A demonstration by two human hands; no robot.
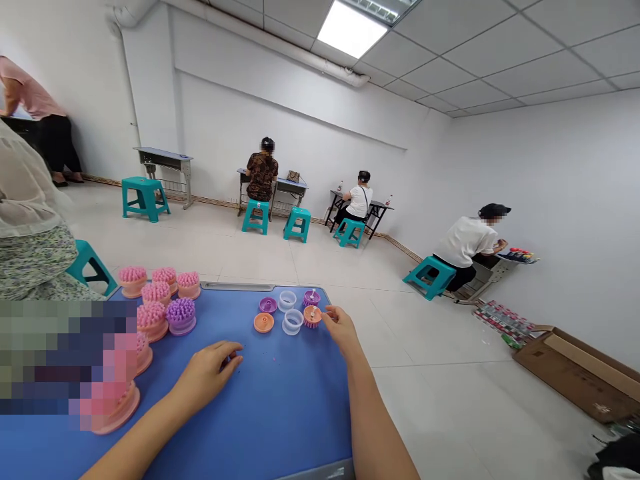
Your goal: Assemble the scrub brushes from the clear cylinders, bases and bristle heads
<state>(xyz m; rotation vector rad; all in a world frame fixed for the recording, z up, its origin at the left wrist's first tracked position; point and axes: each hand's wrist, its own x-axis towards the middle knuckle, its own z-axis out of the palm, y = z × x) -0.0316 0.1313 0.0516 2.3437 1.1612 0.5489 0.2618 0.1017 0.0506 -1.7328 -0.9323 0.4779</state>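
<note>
My left hand (215,367) rests over the blue table (260,407), its fingers slightly curled and apart, with nothing in it. My right hand (340,325) has its fingertips beside an orange bristled piece (313,316) at the right of a small group of parts; its fingers are apart. Behind that piece sits a purple bristled one (311,297). To their left are two clear rings (293,322), a purple cap (268,305) and an orange cap (264,323). Several pink brushes (153,314) and a purple brush (181,316) stand at the table's left.
A person in a patterned skirt (40,260) stands at the left edge of the table. Other people sit at desks along the walls on teal stools (145,198). A cardboard box (575,373) lies on the floor at right.
</note>
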